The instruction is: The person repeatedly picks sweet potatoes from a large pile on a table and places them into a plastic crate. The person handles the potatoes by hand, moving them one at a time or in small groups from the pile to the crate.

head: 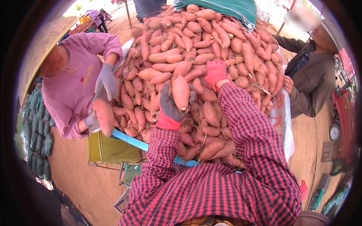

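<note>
A large heap of sweet potatoes [210, 113] lies before me. My left hand [172, 106], in a red glove with a dark grey palm, is turned palm up around a big sweet potato [181, 91], its fingers curled at both sides. Farther up and to the right, my right hand [216, 72] in a red glove rests back up on the heap; its fingertips reach among the sweet potatoes, and whether they grip one is hidden.
At the left, a co-worker in grey gloves holds a large sweet potato [104, 117]. Another person stands at the right edge. A green mesh sack [223, 10] lies atop the heap. A blue edge [130, 139] and yellow-green container [113, 148] are near my left arm.
</note>
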The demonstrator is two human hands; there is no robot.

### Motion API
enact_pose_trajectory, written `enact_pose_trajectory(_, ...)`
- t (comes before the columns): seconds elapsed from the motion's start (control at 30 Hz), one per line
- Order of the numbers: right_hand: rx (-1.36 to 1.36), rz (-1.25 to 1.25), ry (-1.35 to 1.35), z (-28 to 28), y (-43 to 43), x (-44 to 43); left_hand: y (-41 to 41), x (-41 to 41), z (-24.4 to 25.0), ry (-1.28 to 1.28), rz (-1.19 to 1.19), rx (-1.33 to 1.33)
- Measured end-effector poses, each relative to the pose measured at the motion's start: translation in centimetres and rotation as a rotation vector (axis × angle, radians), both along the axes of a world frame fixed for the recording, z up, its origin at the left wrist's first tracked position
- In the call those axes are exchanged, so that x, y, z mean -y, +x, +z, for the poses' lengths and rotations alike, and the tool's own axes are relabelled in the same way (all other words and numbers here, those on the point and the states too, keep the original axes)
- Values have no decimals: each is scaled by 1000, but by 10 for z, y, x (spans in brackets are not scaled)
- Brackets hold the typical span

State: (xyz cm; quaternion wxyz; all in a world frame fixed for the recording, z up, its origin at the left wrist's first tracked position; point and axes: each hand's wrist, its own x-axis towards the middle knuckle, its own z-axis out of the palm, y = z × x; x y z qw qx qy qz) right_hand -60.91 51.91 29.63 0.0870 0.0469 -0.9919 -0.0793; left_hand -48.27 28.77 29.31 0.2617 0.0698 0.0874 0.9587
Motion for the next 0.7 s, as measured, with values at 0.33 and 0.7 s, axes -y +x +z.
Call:
enact_pose_trajectory(0.33, 243, -138, -184, 29, 70, -28, 66, -36, -47, -906, 385, -238)
enact_pose_trajectory(0.7, 130, 172, -2025, -29, 295, -110, 47, 16, -37, -694, 173, -288)
